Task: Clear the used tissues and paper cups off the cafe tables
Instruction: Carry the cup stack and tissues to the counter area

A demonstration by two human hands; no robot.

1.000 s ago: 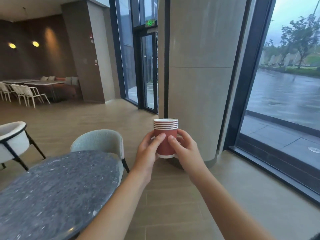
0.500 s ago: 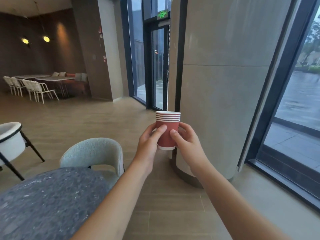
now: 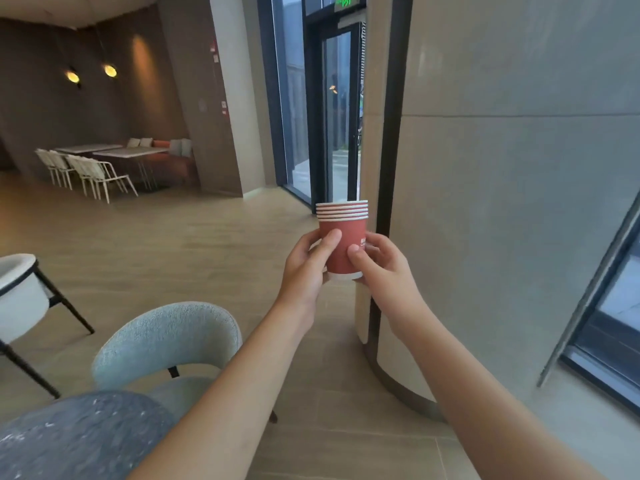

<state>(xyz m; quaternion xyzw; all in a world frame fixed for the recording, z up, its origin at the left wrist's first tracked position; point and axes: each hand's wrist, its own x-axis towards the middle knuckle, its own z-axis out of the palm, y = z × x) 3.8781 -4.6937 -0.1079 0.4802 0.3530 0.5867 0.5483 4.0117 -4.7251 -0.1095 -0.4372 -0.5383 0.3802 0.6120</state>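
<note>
Out in front, chest-high above the floor: cups [image 3: 343,237], a nested red stack, several white rims showing, upright, well clear of the table [image 3: 79,434] at lower left. Held by both hands — left hand [image 3: 306,268] wrapped round the left side, thumb across the front; right hand [image 3: 382,266] cupped round the right side and base, thumb pressed on the wall. Fingers curled, snug on paper.

Risks, as judged: squeezed too hard, thin wall buckled; tilted, dregs spilled, if any inside; loosened, inner cups slid out. Chair [image 3: 166,341] close by, easily bumped.

Writing: pale print on the cup, too small to read. Green sign [image 3: 346,0] above the door, cut off, unreadable.
</note>
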